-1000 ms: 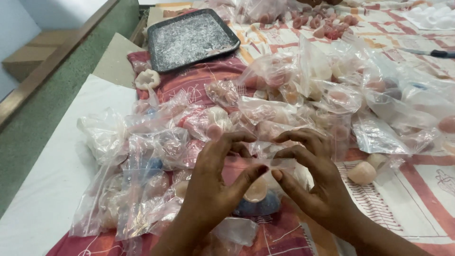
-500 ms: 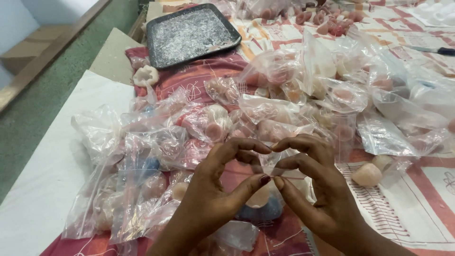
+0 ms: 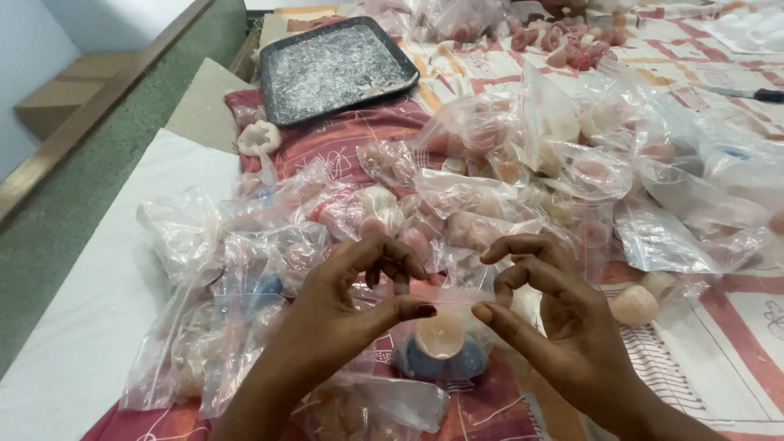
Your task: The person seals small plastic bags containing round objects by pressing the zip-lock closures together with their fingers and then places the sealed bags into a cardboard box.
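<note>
My left hand point(image 3: 339, 314) and my right hand point(image 3: 555, 327) pinch the top edge of a small clear plastic bag point(image 3: 445, 327), one at each end, stretching it between thumb and forefinger. Inside the bag hang a pale peach rounded piece and a blue one below it. The bag hangs just above the red patterned cloth point(image 3: 343, 139), in the lower middle of the head view.
Several clear bags with pink and peach pieces lie heaped across the cloth point(image 3: 506, 188). A dark tray dusted with white powder point(image 3: 335, 69) sits at the back left. A loose peach piece point(image 3: 633, 306) lies right of my right hand. White paper point(image 3: 90, 327) covers the left side.
My hands have drawn apart, pulling the bag's top edge straight between them. The bag with the peach and blue pieces now hangs in plain sight below my fingers.
</note>
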